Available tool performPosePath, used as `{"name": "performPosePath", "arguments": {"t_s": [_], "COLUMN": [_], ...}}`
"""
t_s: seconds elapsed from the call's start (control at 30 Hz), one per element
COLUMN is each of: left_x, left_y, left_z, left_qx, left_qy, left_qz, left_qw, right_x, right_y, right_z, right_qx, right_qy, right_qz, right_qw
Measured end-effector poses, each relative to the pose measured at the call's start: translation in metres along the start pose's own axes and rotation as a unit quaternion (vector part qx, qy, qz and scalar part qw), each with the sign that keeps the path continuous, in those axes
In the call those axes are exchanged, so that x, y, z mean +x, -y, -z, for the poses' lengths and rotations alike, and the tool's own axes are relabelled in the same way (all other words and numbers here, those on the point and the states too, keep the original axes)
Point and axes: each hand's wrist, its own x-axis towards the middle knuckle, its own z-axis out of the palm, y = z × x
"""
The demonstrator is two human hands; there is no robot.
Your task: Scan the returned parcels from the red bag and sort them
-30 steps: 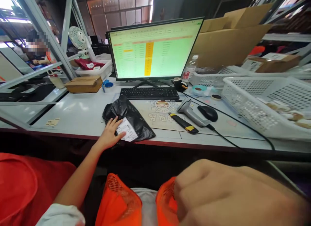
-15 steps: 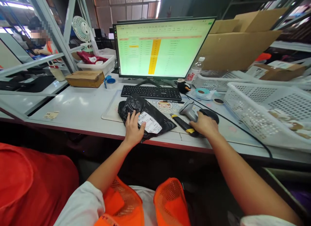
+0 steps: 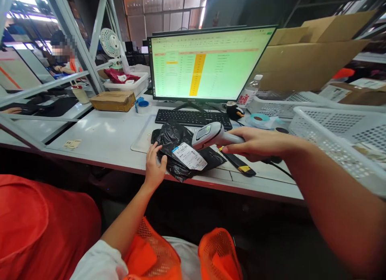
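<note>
A crumpled black plastic mailer bag (image 3: 175, 135) lies at the desk's front edge, with a white printed label (image 3: 189, 156) facing up. My left hand (image 3: 155, 167) rests against the bag's left side, thumb and fingers apart, touching the plastic. Wrapped around the handle of a grey barcode scanner (image 3: 211, 133), my right hand (image 3: 256, 143) holds it just above the bag. The scanner's head is over the label's upper right, pointing left and down. Beneath my right hand lies a black and yellow utility knife (image 3: 241, 163).
Behind the bag are a keyboard (image 3: 193, 117) and a lit monitor (image 3: 208, 67). White baskets (image 3: 334, 123) and a large carton (image 3: 301, 67) occupy the right. A small brown box (image 3: 113, 101) and blue tape (image 3: 141, 105) sit left. Another person (image 3: 64, 55) is at the far left.
My right hand has lifted the scanner from the desk and brought it left over the bag. My left hand has shifted from the label's edge to the bag's left side.
</note>
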Motion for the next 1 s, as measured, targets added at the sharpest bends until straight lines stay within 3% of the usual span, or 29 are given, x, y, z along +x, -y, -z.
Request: {"name": "performPosePath", "arguments": {"t_s": [0.1, 0.2, 0.27, 0.37, 0.47, 0.6, 0.73, 0.8, 0.87, 1.0], "left_x": [0.004, 0.009, 0.013, 0.018, 0.019, 0.012, 0.006, 0.006, 0.006, 0.006], "left_y": [0.005, 0.002, -0.005, -0.017, -0.023, -0.019, -0.015, -0.015, -0.015, -0.015], "left_z": [0.009, 0.016, 0.019, 0.014, 0.003, -0.007, -0.009, -0.009, -0.010, -0.009], "left_qx": [0.002, 0.000, -0.010, 0.019, 0.090, 0.130, 0.120, 0.116, 0.116, 0.112], "left_qy": [-0.011, 0.008, 0.109, 0.325, 0.416, 0.393, 0.345, 0.332, 0.326, 0.332], "left_qz": [-0.003, -0.021, -0.077, -0.172, -0.190, -0.187, -0.186, -0.183, -0.184, -0.182], "left_qw": [1.000, 1.000, 0.991, 0.930, 0.885, 0.891, 0.912, 0.918, 0.920, 0.919], "right_x": [0.008, 0.017, 0.027, 0.049, 0.066, 0.069, 0.079, 0.103, 0.136, 0.196], "right_y": [0.011, 0.000, -0.021, -0.070, -0.120, -0.148, -0.126, -0.111, -0.103, -0.105], "right_z": [-0.001, -0.001, -0.003, -0.013, -0.031, -0.050, -0.039, -0.026, -0.013, 0.003], "right_qx": [0.004, 0.007, -0.012, -0.109, -0.199, -0.220, -0.257, -0.257, -0.243, -0.223], "right_qy": [0.065, 0.034, -0.043, -0.212, -0.298, -0.279, -0.343, -0.345, -0.296, -0.229], "right_qz": [0.008, -0.010, -0.047, -0.111, -0.204, -0.285, -0.236, -0.180, -0.151, -0.165], "right_qw": [0.998, 0.999, 0.998, 0.965, 0.911, 0.890, 0.872, 0.885, 0.911, 0.933]}}
